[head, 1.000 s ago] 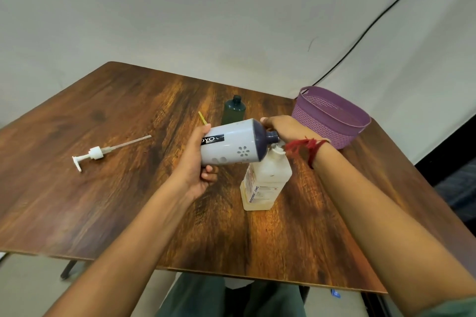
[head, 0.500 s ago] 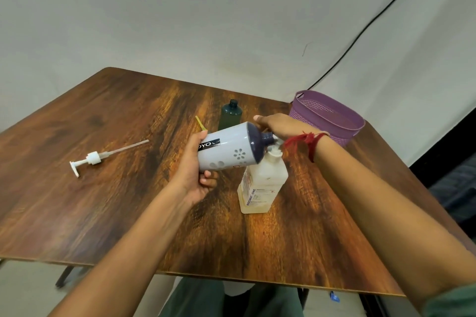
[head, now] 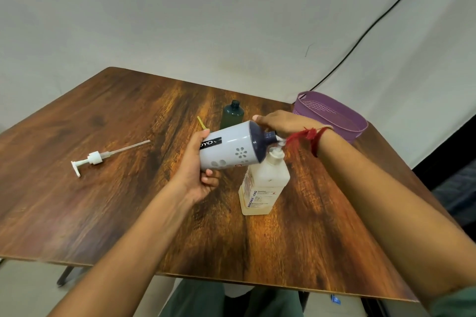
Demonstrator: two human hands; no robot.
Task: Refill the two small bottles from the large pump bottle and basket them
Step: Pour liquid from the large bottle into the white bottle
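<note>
The left hand [head: 195, 177] grips the white bottle [head: 231, 149] round its base, thumb on top by the black label, fingers curled underneath. The bottle lies tipped almost on its side above the table [head: 103, 201], its dark blue shoulder and neck pointing right and slightly down. The neck ends just over the mouth of the cream bottle [head: 265, 185], which stands upright on the table near the middle, its printed label facing left. The right hand [head: 280, 123] lies over the white bottle's neck, fingertips reaching onto the dark shoulder. Its palm faces down and hides what is below, so I cannot tell whether it grips the neck or only rests there. A bit of white shows where the neck meets the cream bottle's mouth, too small to make out. A red thread [head: 306, 135] is tied round the right wrist. Behind the white bottle stands a dark green bottle [head: 231, 117], upright and uncapped, with a thin yellow strip [head: 202, 123] lying just to its left. The purple basket [head: 332, 117] sits at the far right corner of the table, beyond the right hand. The pump [head: 94, 158] lies flat on the left side, well apart from the bottles — head toward the near edge, tube pointing toward the bottles.
</note>
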